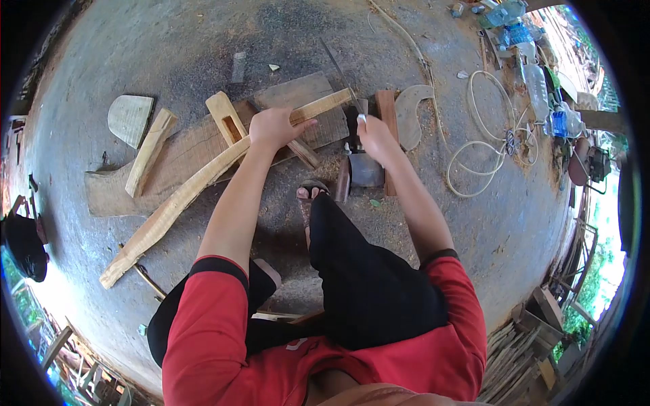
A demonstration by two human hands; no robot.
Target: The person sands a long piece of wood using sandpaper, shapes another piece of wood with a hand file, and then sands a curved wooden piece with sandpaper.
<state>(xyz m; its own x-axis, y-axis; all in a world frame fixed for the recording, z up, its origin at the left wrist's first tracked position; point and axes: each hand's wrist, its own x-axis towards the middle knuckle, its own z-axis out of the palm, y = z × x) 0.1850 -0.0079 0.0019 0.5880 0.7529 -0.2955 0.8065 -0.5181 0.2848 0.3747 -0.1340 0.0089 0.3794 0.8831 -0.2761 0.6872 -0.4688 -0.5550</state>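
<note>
A long, slightly curved wooden strip (183, 196) runs from the lower left to the middle of the view. My left hand (273, 128) is wrapped over it near its right end. My right hand (376, 139) grips a thin blade (333, 59) by its handle, and the blade points up and to the left. The blade crosses at the strip's right tip; whether they touch I cannot tell. Under the strip lie a wide board (112, 193), a pale wooden piece with a slot (220, 108) and a shorter brown block (305, 154).
A short wooden piece (150, 152) and a rounded board (130, 118) lie at the left. Right of my right hand are a reddish block (387, 108) and a curved flat piece (409, 115). A looped hose (474, 193) and plastic bottles (535, 88) lie farther right.
</note>
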